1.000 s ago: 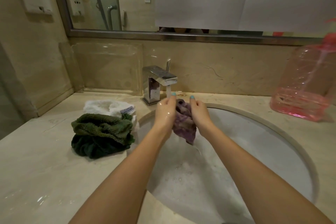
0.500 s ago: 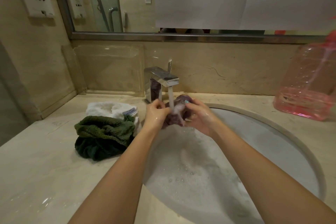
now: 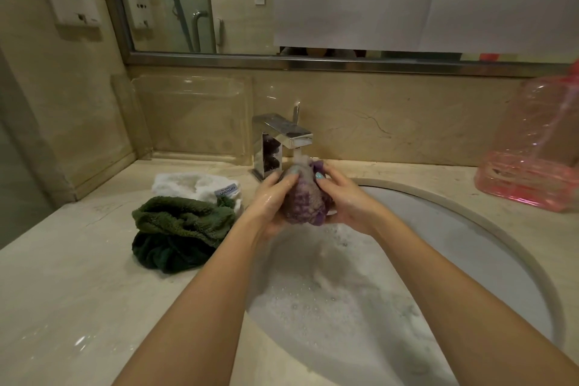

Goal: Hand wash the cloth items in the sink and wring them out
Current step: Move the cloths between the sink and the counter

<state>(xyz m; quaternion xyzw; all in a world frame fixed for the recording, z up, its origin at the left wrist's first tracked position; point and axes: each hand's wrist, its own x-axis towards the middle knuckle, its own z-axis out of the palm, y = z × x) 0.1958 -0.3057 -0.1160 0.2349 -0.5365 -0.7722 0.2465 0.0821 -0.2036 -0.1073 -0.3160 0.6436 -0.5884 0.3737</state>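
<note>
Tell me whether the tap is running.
On: water streams from the faucet onto the purple cloth gripped between the left hand and right hand.

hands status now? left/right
Left hand: gripping the purple cloth under the running tap.
Right hand: gripping the same cloth.

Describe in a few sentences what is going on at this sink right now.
A person grips a bunched purple cloth with the left hand and right hand, holding it under the running faucet above a sink of sudsy water. On the counter left of it lie a dark green towel and, behind it, a white towel, both untouched.
</note>
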